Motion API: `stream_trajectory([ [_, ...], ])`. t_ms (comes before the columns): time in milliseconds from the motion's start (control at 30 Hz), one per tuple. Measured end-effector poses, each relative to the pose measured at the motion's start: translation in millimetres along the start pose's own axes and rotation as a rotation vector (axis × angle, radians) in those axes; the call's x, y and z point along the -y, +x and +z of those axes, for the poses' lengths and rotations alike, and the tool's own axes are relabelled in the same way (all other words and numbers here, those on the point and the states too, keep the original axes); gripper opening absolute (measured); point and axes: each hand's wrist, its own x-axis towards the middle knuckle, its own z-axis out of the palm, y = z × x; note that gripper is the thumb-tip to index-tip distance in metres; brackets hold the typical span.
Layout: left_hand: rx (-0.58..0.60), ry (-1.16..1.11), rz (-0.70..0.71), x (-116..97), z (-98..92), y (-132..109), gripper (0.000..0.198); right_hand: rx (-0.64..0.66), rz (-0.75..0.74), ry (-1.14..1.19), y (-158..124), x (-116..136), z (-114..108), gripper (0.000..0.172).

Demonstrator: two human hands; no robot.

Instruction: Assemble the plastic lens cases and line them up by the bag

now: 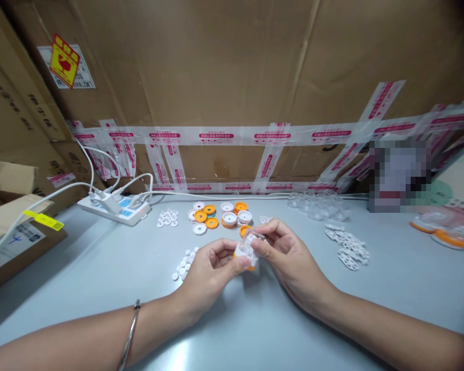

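Over the middle of the table, my left hand [216,270] is closed around the side of a small round assembly [246,252] with an orange and white base and a clear plastic dome. My right hand [282,252] pinches the clear dome part from the other side, thumb and fingers on it. Fingers partly cover the assembly, so its inner parts are hard to make out. Behind the hands stand orange and white rings [229,219], some stacked. Small white discs [183,264] lie just left of my left hand.
Small white pieces [167,218] and more orange and white rings [205,217] sit at the back left. Clear domes [320,205] and perforated white discs [348,247] lie to the right, domed orange pieces [452,239] farther right. A power strip [114,206] and cardboard [216,67] border the table.
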Motion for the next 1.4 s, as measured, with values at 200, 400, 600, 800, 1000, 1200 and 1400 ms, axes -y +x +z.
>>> stream_trajectory([
  [200,-0.004,-0.042,0.014,0.6,-1.2,1.0,0.033,0.076,0.081,0.136,0.2,3.5,1.2,0.026],
  [400,-0.032,-0.022,0.024,0.7,-1.6,1.6,0.032,0.011,0.136,0.172,1.5,7.4,3.1,0.046],
  [600,-0.048,0.002,0.007,1.4,-0.8,2.4,0.033,0.097,0.142,0.075,2.4,7.7,2.3,0.045],
  [800,-0.043,-0.013,0.019,2.4,-2.8,2.5,0.032,0.106,0.069,0.018,3.0,1.6,0.1,0.032],
  [1000,-0.044,-0.033,0.031,0.6,-0.5,0.7,0.03,0.078,0.031,0.025,4.5,2.7,-1.7,0.017],
  [1200,-0.05,-0.042,0.036,0.3,-0.5,0.8,0.03,0.088,0.014,-0.002,5.7,8.5,-1.7,0.016],
  [1400,-0.045,-0.022,0.036,0.1,-0.5,0.8,0.031,0.101,0.023,-0.02,6.2,9.5,-0.9,0.017],
])
